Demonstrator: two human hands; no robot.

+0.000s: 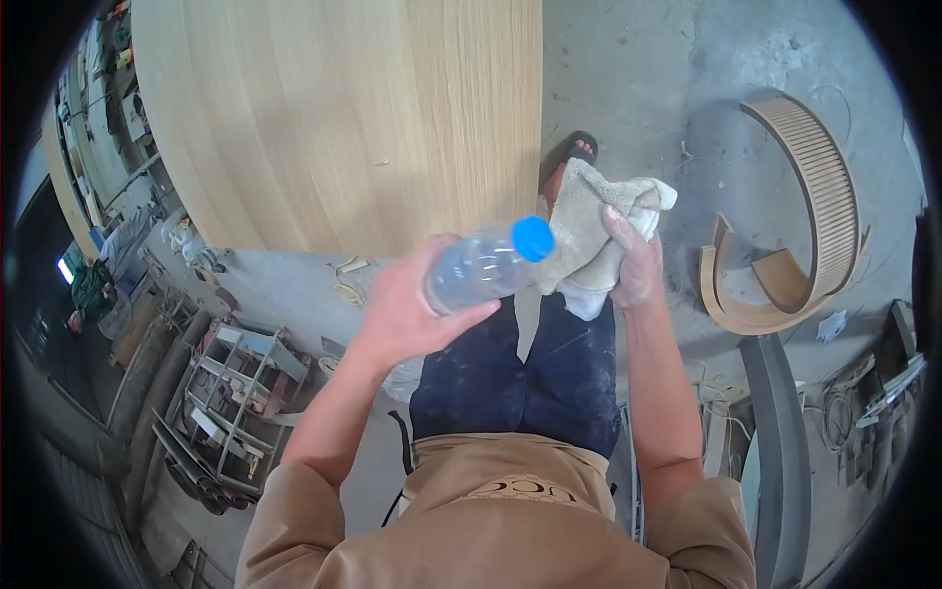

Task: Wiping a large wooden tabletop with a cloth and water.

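Left hand (394, 306): closed around a clear plastic bottle (473, 273), tilted, its blue cap (533, 239) on and pointing toward the other hand; contents, if any, hard to make out. Right hand (640, 267): gripping a bunched, pale cloth (586, 216), its folds hanging below the fingers; whether cap and cloth touch cannot be told. Trousers (471, 378), dark, dusty: below and between both hands. Sandal (586, 143), dark, worn on a foot: just beyond the cloth. Board (334, 118), wood-grained, broad: ahead of the left hand. Curved wooden piece (836, 201), slatted: on the floor, right of the right hand.
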